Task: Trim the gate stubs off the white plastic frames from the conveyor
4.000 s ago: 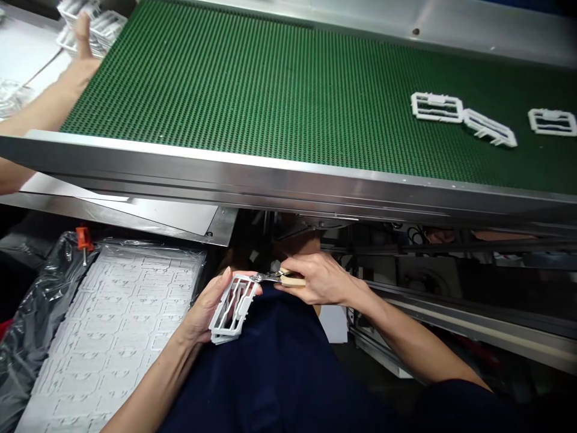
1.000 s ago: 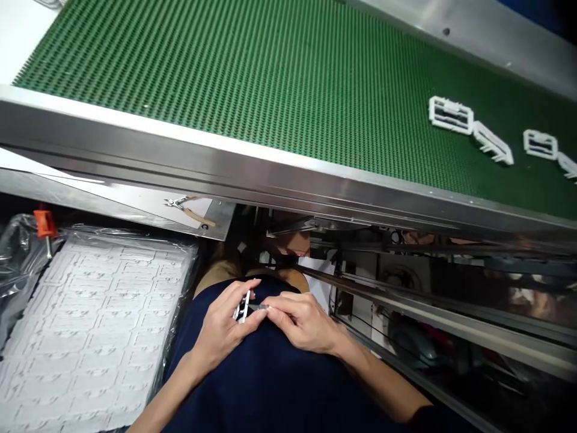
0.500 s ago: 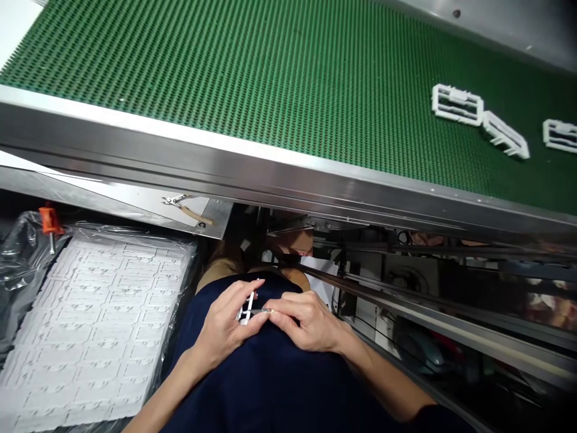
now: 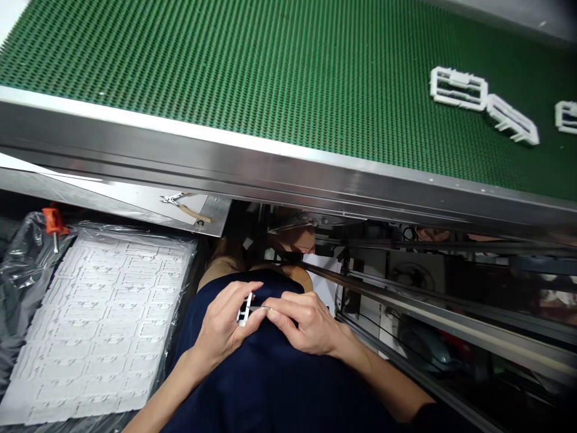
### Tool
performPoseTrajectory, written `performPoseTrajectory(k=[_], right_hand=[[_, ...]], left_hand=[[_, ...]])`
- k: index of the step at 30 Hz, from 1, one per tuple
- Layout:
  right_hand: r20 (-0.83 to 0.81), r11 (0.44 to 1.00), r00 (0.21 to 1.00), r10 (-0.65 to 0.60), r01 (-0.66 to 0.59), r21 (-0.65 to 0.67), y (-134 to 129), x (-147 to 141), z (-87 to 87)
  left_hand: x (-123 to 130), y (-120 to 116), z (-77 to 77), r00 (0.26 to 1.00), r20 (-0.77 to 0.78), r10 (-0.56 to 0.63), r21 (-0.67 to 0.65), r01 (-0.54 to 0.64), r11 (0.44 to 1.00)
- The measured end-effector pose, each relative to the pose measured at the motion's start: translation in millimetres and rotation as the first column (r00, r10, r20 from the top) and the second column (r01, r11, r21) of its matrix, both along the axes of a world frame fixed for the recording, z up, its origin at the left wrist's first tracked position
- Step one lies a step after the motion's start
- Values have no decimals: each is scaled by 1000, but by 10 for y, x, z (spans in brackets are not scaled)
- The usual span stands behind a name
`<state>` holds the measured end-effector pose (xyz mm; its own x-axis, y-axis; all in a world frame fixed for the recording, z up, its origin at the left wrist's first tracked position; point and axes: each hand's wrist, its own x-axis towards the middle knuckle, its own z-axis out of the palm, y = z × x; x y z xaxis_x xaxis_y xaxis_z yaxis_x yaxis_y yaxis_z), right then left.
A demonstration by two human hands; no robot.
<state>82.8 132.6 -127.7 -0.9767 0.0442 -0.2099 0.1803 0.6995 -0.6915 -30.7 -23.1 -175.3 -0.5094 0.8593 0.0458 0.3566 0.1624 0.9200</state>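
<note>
White plastic frame (image 4: 244, 311) sits clenched in left grip (image 4: 220, 328), right grip (image 4: 306, 325) pinching metal blade (image 4: 258, 308).

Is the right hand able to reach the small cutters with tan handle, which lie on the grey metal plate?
Probably yes, once freed: the right hand pinches a small metal piece at the white plastic frame. The way to the cutters on the plate looks open.

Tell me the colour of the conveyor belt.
The conveyor belt is dark green and studded, clearest in the head view.
</note>
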Motion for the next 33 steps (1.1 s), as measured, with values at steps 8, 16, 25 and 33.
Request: performPoseTrajectory(k=[8, 16, 25, 33], right_hand=[[4, 998, 999, 51, -51, -39, 67, -29, 39], [23, 999, 999, 37, -37, 14, 44, -34, 43], [24, 1000, 1000, 13, -14, 27, 30, -53, 14], [33, 995, 995, 89, -87, -40, 86, -52, 52]], left_hand=[[-35, 17, 22, 998, 16, -59, 6, 58, 998], [-34, 22, 28, 999, -23, -46, 9, 46, 999], [-21, 16, 18, 999, -32, -4, 18, 4, 1000], [-26, 0, 0, 999, -13, -39, 39, 39, 998]])
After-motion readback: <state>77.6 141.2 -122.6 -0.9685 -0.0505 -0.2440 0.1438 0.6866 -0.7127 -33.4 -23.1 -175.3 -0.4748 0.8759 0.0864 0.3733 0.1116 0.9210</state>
